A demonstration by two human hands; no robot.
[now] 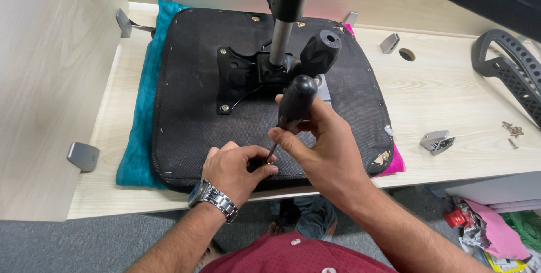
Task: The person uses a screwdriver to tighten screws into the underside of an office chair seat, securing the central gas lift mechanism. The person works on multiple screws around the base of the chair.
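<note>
An upturned office chair seat (186, 87) lies with its black fabric underside up on a pale wooden tabletop (439, 98). A black metal mounting plate (239, 75) with a gas cylinder (282, 30) stands at its middle. My right hand (321, 143) grips a black-handled screwdriver (294, 104), whose tip meets the seat near the front edge. My left hand (234, 168), with a metal wristwatch, pinches around the screwdriver tip; whatever it holds there is hidden by the fingers.
A teal cloth (138, 137) and a pink one (394, 163) lie under the seat. A black plastic armrest (513, 70) is at the far right, loose screws (511, 131) and a grey metal bracket (437, 140) beside it. Colourful litter (490, 230) lies on the floor.
</note>
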